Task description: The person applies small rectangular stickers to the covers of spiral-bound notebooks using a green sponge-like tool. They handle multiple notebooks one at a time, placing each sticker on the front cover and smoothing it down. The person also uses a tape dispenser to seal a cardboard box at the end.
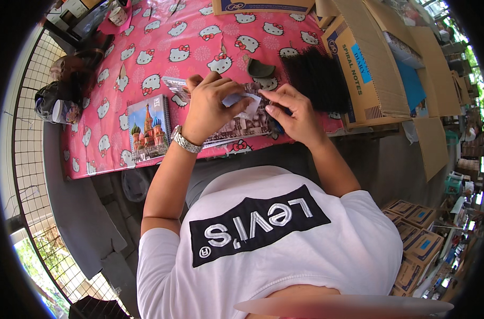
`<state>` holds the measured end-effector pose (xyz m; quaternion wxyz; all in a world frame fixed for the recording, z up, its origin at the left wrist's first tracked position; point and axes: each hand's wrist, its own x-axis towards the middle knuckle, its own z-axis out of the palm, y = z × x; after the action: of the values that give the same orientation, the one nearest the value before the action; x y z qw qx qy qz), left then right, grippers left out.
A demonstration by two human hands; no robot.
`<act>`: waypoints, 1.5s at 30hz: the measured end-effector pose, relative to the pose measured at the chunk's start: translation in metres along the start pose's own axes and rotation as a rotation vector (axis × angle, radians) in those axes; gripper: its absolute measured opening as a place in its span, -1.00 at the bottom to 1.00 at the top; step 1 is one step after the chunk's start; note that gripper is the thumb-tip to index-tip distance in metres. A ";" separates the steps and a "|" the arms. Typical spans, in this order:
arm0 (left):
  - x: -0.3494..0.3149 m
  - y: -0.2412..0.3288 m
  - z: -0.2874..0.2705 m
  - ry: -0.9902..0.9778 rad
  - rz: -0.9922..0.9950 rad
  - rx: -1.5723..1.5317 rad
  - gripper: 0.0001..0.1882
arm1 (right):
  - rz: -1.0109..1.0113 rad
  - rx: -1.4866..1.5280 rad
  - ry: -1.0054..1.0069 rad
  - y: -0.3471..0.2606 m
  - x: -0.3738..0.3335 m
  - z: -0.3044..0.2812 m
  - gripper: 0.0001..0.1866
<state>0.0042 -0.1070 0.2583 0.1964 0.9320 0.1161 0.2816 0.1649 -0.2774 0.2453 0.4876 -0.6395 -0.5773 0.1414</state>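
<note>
A notebook with a dark, black-and-white picture on its cover (pixel 252 126) lies at the near edge of the table, under both my hands. My left hand (pixel 211 101), with a metal watch at the wrist, is closed, thumb and forefinger on a small white slip of paper (pixel 250 109). Close by on the right, my right hand (pixel 296 114) has its thumb and forefinger bent together over the cover; what is between them is too small to tell. Something dark blue shows partly beneath that hand. Left of my hands rests a spiral notebook (pixel 149 129) with a colourful domed building.
Black wire binding strips (pixel 313 77) are heaped beside an open cardboard box (pixel 359 69) on the right. A dark green curved piece (pixel 260 68) sits beyond my hands on the pink patterned tablecloth (pixel 183 32). Bags and a jar (pixel 66 111) stand at the left edge. Stacked cartons (pixel 414 239) are lower right.
</note>
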 end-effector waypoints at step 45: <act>0.017 0.004 0.018 -0.037 0.125 0.025 -0.67 | 0.413 -0.050 -0.205 -0.027 0.034 -0.018 -0.75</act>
<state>0.0284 -0.1105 0.2545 0.1691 0.9448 0.0577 0.2745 0.1725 -0.2601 0.2882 0.3712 -0.7381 -0.4840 0.2883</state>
